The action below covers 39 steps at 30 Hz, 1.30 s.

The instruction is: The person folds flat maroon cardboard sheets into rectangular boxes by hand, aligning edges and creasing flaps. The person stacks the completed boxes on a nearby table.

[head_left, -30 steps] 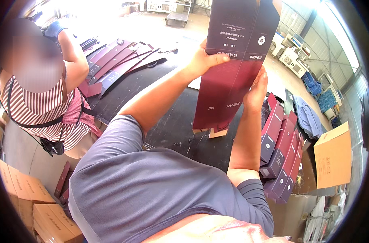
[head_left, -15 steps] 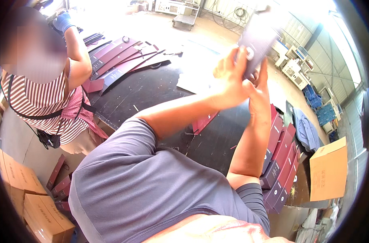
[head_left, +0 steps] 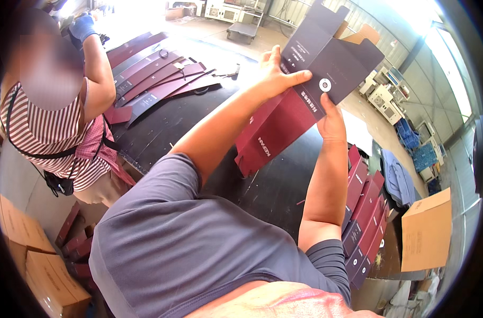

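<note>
Both hands hold up a tall maroon and dark grey carton [head_left: 284, 130], tilted, with its flaps standing out at the upper end. My left hand [head_left: 278, 74] grips its left side, thumb lying across the printed front and fingers partly behind it. On the right side, my right hand [head_left: 331, 122] presses its thumb near a round white mark; its other fingers are hidden behind the carton. The carton's lower maroon end reaches down over the black table [head_left: 241, 191], and I cannot tell whether it touches.
Flat maroon and grey cartons [head_left: 156, 79] lie fanned at the far left, near a co-worker's blue-gloved hand [head_left: 83, 27]. More cartons [head_left: 366, 212] are stacked by my right elbow, beside folded blue-grey cloth [head_left: 398, 175] and a brown cardboard box [head_left: 427, 230]. Brown boxes [head_left: 50, 281] stand lower left.
The carton, blurred and mostly hidden behind my hands before, now shows its broad front and spread flaps. My left hand has moved left and up, away from the right one.
</note>
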Available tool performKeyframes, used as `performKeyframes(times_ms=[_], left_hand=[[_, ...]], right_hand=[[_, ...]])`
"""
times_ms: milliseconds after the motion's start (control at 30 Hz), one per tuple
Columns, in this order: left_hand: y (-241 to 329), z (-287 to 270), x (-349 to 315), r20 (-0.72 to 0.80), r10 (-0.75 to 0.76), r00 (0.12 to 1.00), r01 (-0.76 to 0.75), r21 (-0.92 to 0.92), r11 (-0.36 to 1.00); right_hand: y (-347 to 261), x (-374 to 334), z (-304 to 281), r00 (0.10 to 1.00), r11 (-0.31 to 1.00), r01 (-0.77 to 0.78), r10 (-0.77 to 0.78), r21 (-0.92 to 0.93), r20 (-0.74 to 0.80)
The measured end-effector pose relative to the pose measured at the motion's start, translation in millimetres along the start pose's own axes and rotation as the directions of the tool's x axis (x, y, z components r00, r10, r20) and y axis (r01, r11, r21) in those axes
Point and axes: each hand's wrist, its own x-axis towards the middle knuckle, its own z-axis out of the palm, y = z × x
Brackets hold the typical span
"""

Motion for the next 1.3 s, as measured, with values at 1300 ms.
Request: performKeyframes(times_ms=[1300], left_hand=[[75.2, -34.1, -40.6, 0.060, 0.804, 0.592, -0.795, -0.123, 0.594]], right_hand=[[-145.8, -12.0, 50.2, 0.988, 0.748, 0.060, 0.050, -0.661, 0.146]])
